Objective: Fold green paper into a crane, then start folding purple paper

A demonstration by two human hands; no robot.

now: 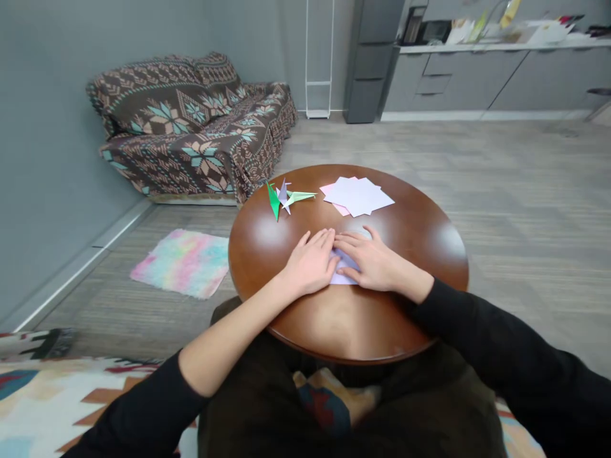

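Observation:
A lavender sheet of origami paper [344, 262] lies on the round brown table [410, 210], mostly covered by my two hands. My left hand [312, 261] rests flat on its left side, fingers stretched forward. From the right, my right hand [370, 257] presses on the paper with its fingers spread, the fingertips meeting those of the left hand. How the paper is folded under them cannot be made out. Beyond the hands are a green paper crane [273, 200], a purple paper crane [283, 192] and a pale green paper crane [300, 196], close together.
White and pink paper sheets [358, 196] lie fanned in a stack at the table's far side. Past the table stand a sofa with a patterned cover [191, 127], a fluffy pastel mat [184, 262] and grey kitchen cabinets [468, 79]. My legs are under the table's near edge.

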